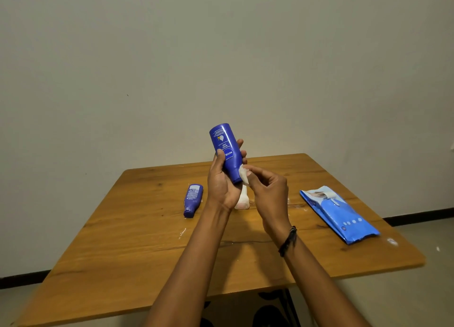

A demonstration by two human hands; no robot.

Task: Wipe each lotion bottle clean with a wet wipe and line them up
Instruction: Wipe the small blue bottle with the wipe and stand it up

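Both forearms reach in from the bottom edge, the right one wearing a dark braided wristband (pixel 288 240). Beneath them spreads the wooden table (pixel 137 253), its top marked with a few white smears. On its right side lies a blue pack of wet wipes (pixel 344 216), flat, its flap peeled back at the far end.

Held up over the middle of the table is a blue lotion bottle (pixel 227 149), upside down, cap end pointing down and toward the person. The left hand (pixel 221 181) has its grip wrapped around the bottle's lower half, thumb across the label. The right hand (pixel 267 191) pinches a small white wet wipe (pixel 244 175) between thumb and fingertips, pressed against the bottle's neck just above the cap.

A second blue bottle (pixel 192 200) lies on its side on the table, left of the hands, cap toward the person. A white bottle (pixel 242 200) shows partly behind the hands.
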